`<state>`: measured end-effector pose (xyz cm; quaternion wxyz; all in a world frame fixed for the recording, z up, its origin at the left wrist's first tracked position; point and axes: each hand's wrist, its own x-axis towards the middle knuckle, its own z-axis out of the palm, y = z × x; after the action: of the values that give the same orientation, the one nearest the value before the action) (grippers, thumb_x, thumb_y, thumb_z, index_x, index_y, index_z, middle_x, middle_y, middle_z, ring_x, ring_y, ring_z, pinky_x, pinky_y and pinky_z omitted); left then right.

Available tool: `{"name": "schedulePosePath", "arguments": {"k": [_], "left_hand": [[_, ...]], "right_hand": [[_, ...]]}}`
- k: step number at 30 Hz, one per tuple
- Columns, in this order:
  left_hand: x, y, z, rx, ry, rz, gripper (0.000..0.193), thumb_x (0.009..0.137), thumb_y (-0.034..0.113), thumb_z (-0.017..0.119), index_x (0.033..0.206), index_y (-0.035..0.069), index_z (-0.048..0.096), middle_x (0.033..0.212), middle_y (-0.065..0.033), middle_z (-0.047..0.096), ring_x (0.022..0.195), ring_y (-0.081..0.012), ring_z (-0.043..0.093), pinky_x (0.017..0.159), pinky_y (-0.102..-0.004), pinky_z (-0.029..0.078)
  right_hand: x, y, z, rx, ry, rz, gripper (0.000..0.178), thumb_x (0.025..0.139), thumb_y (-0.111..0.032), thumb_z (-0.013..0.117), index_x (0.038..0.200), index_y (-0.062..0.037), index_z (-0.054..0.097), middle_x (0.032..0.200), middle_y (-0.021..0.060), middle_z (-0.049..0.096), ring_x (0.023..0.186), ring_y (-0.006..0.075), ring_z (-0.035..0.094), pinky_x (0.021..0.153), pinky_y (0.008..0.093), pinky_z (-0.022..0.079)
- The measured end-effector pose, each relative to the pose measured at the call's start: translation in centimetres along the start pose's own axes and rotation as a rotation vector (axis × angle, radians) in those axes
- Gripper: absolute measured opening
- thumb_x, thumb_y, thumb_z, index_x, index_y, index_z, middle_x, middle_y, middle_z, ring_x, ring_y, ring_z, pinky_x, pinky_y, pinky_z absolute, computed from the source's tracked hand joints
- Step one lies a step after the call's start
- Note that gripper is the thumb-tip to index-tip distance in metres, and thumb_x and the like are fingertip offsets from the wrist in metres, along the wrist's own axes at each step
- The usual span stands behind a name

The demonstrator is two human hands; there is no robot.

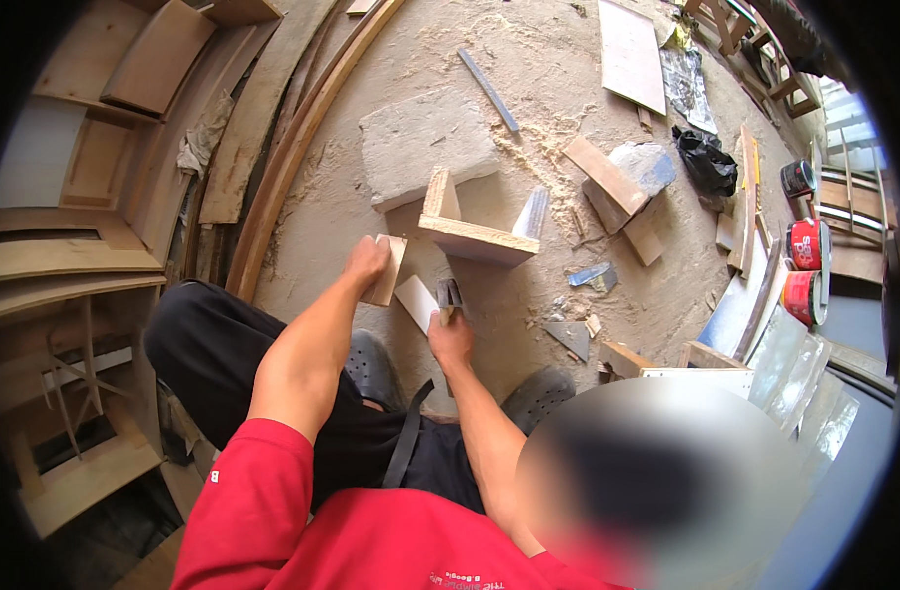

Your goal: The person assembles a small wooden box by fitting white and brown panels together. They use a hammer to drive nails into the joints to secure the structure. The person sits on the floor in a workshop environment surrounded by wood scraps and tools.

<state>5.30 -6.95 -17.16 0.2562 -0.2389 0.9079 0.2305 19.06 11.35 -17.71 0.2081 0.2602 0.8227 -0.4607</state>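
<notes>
My left hand (368,259) is closed around a short wooden board (386,272) and holds it tilted above the floor. In my right hand (451,341) is a hammer (450,295), its head up and its handle mostly hidden by my fingers. Between the two hands lies a pale, flat strip (417,303). Just beyond them stands a three-sided frame of thick board (480,242), open toward the far side, with rough edges turned up. It sits close to a large whitish stone slab (425,143).
A dark flat bar (488,90) lies beyond the slab among wood shavings. To the right are a wood piece (605,175) on a stone block (651,165), a black plastic bag (706,159) and red cans (802,297). Long planks (307,138) and wooden cabinets (101,241) line my left.
</notes>
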Motion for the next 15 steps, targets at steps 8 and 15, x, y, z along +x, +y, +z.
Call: {"name": "schedulePosePath", "arguments": {"k": [8, 15], "left_hand": [[-2.6, 0.8, 0.2, 0.091, 0.026, 0.045, 0.053, 0.094, 0.039, 0.048, 0.13, 0.0, 0.05, 0.118, -0.0319, 0.064, 0.112, -0.0468, 0.061, 0.098, -0.0517, 0.047], [1.6, -4.4, 1.7, -0.012, 0.199, 0.446, 0.038, 0.09, 0.032, 0.065, 0.116, 0.004, 0.065, 0.117, -0.0214, 0.064, 0.105, -0.0408, 0.062, 0.092, -0.0465, 0.05]], "right_hand": [[0.6, -1.9, -0.4, -0.001, -0.06, 0.123, 0.042, 0.091, -0.037, 0.056, 0.115, -0.003, 0.06, 0.1, 0.0309, 0.068, 0.097, 0.0494, 0.065, 0.086, 0.0555, 0.052], [-0.1, -2.1, 0.6, 0.063, -0.06, 0.149, 0.043, 0.09, -0.037, 0.055, 0.112, -0.0004, 0.062, 0.105, 0.0329, 0.066, 0.102, 0.0502, 0.063, 0.091, 0.054, 0.05]]}}
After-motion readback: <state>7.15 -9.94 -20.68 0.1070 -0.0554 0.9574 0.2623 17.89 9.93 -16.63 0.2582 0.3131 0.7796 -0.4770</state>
